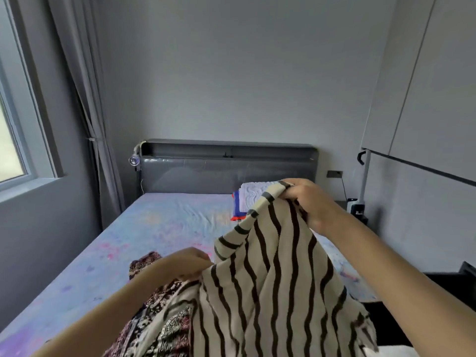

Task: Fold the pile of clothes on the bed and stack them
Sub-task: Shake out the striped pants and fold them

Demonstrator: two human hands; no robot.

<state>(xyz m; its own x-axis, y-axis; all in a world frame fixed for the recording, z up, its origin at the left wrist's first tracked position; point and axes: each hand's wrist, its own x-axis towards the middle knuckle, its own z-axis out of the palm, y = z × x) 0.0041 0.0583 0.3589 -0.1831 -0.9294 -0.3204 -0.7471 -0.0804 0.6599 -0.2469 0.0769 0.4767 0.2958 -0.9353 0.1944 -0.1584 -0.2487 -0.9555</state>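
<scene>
A cream garment with dark stripes [273, 287] hangs lifted over the near end of the bed [159, 228]. My right hand [309, 202] grips its upper edge, held high. Lower down, my left hand [185, 264] pinches the garment's left edge. Beneath it lies a dark patterned garment [154, 313], partly covered by the striped one. Near the headboard on the right rests a stack of folded clothes [247, 199], white on top with blue and red-orange edges below.
A grey headboard [226, 171] stands at the far end, with a small clip-on lamp [133, 160] at its left corner. Curtain and window are on the left, wardrobe panels on the right. A bedside unit with a white device [354, 204] sits by the bed's right side.
</scene>
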